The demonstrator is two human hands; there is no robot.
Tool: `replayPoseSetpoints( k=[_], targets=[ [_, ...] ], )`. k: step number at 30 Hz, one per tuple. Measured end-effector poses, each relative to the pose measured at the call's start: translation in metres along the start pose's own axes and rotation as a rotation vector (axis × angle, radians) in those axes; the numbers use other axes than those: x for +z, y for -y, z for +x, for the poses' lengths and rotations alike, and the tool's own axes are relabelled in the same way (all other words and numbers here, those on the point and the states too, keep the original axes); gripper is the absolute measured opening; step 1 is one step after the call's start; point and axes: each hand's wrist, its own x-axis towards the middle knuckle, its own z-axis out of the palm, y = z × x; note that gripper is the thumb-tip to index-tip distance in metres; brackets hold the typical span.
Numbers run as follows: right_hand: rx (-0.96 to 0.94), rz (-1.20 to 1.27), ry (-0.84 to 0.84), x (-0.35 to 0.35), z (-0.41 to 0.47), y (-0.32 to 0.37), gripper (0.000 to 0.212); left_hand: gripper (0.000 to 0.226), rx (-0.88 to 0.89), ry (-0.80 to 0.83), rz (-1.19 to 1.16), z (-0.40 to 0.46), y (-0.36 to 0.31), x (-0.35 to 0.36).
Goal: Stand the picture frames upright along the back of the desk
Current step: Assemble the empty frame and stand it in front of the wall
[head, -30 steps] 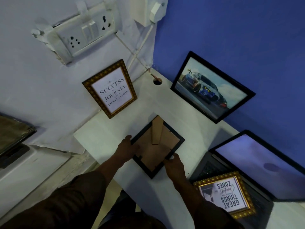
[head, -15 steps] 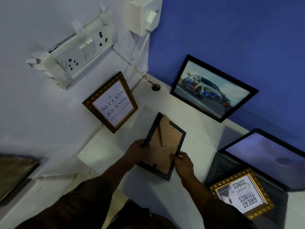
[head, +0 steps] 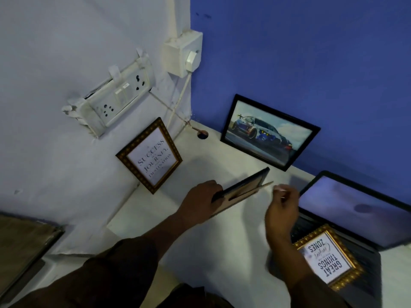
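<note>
My left hand (head: 201, 202) grips a black picture frame (head: 241, 190) by its left edge and holds it tilted edge-on above the white desk (head: 222, 245), its brown backing and stand flap showing. My right hand (head: 282, 210) hovers just right of the frame, fingers loosely curled, touching nothing. A gold frame reading SUCCESS (head: 151, 156) leans upright against the grey wall. A black frame with a car picture (head: 268, 133) leans upright against the blue wall. A gold frame reading GREAT THINGS (head: 327, 257) lies flat on the laptop keyboard.
An open laptop (head: 355, 210) occupies the desk's right side. A socket board (head: 113, 101) and a switch box (head: 184, 54) hang on the wall, with cables running into a desk hole (head: 202, 135). A dark object (head: 24, 247) sits lower left, beyond the desk.
The black frame was flat on the desk under both hands; now my left hand has raised and tilted it edge-on, and my right hand has let go and drawn away to the right.
</note>
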Motion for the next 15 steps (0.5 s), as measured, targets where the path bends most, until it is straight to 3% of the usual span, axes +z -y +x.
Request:
replayPoseSetpoints(
  k=[2, 4, 10, 13, 15],
  targets=[
    [0.028, 0.031, -0.085, -0.030, 0.023, 0.002, 0.015, 0.035, 0.127, -0.005, 0.062, -0.002, -0.011, -0.009],
    [0.097, 0.030, -0.064, -0.059, 0.046, -0.004, 0.016, 0.031, 0.286, -0.002, 0.170, -0.004, -0.028, -0.019],
    [0.419, 0.049, 0.474, -0.137, 0.087, -0.029, 0.026, 0.019, 0.830, -0.067, 0.623, -0.015, -0.113, -0.038],
    [0.374, -0.027, 0.748, -0.171, 0.079, -0.033, 0.034, 0.017, 1.011, -0.072, 0.763, -0.025, -0.154, -0.041],
    [0.308, -0.067, 0.917, -0.193, 0.070, -0.041, 0.052, 0.019, 1.077, -0.073, 0.826, -0.032, -0.181, -0.038]
  ],
)
